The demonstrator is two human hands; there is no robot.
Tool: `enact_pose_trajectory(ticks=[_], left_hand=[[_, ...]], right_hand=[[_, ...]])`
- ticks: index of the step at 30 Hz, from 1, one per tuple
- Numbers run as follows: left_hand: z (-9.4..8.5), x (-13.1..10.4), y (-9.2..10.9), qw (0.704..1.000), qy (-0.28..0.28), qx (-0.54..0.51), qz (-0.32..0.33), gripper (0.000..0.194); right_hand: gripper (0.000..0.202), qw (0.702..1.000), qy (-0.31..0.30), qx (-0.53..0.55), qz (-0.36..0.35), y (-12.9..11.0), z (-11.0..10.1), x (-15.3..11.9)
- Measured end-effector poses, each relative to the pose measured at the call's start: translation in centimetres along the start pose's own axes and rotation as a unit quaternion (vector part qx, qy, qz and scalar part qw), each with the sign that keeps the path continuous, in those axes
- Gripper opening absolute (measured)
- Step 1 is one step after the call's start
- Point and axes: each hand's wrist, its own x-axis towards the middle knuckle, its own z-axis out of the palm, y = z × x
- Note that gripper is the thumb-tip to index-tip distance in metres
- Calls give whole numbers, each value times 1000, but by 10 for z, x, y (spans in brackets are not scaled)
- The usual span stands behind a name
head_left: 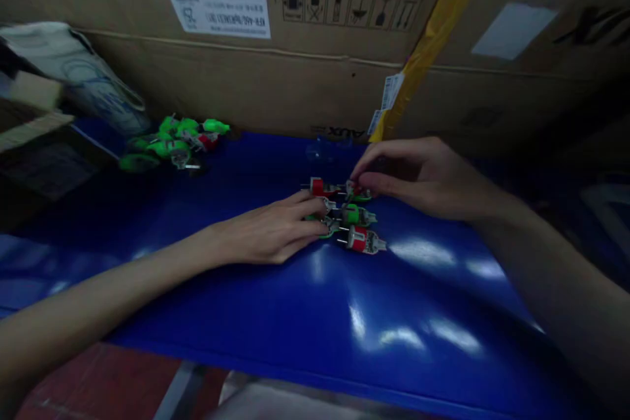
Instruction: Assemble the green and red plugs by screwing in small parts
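Several small two-pin electrical plugs lie in two short columns on the blue tabletop point(275, 302). My right hand point(423, 177) pinches a red-and-green plug point(359, 191) between thumb and fingertips at the far end of the right column. Nearer me in that column are a green plug point(355, 215) and a red plug point(363, 240), their pins pointing left. My left hand point(275, 230) lies palm down, fingers apart and resting over plugs of the left column, which they partly cover. Just beyond these fingers sits another red plug point(321, 188).
A heap of green and red plugs point(170, 144) lies at the back left. Large cardboard boxes point(295, 85) with yellow tape wall off the rear. A pale printed bag point(98, 88) leans at far left. Behind the plugs is a small transparent item point(322, 149).
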Motion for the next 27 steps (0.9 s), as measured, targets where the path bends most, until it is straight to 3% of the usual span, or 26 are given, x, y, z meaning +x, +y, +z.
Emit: enact_pose_trajectory(ticks=[15, 24, 27], left_hand=[[2, 0, 0, 1000, -3, 7, 4, 21], [5, -2, -1, 1000, 22, 9, 5, 19], [6, -2, -2, 1000, 24, 11, 6, 19]], right_hand=[[20, 998, -23, -49, -34, -5, 1, -2], [13, 972, -17, -164, -168, -18, 14, -7], [17, 968, -29, -171, -179, -21, 16, -9]])
